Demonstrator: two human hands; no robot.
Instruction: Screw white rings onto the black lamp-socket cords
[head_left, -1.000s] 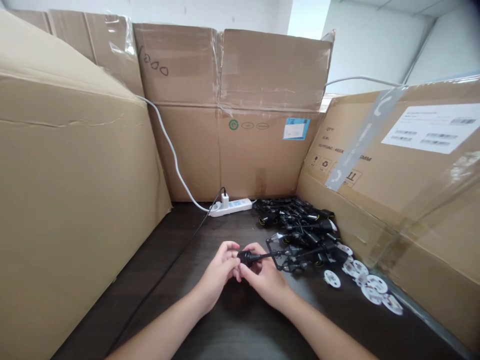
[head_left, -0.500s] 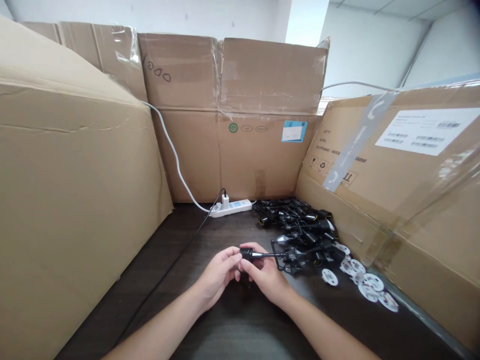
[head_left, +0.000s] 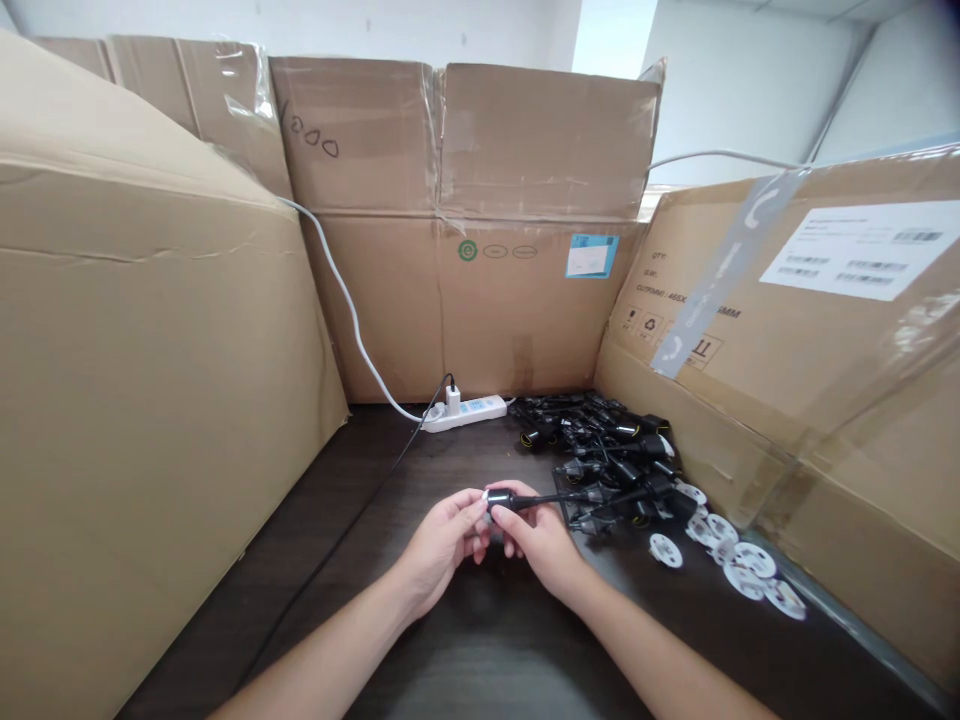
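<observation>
Lower centre of frame: glossy black cylinder with a thin black stem (head_left: 502,500), held roughly level, stem pointing right. Right hand (head_left: 541,540) clamped on the cylinder, thumb on near side. Left hand (head_left: 444,540) closed on its left end; pale patch there too small to identify. Right of centre: tangled heap of black cylindrical parts and cables (head_left: 622,465); below it, flat round white discs (head_left: 665,550). Centre: long white plastic power strip (head_left: 487,407) on dark wood-grain tabletop (head_left: 360,560).
</observation>
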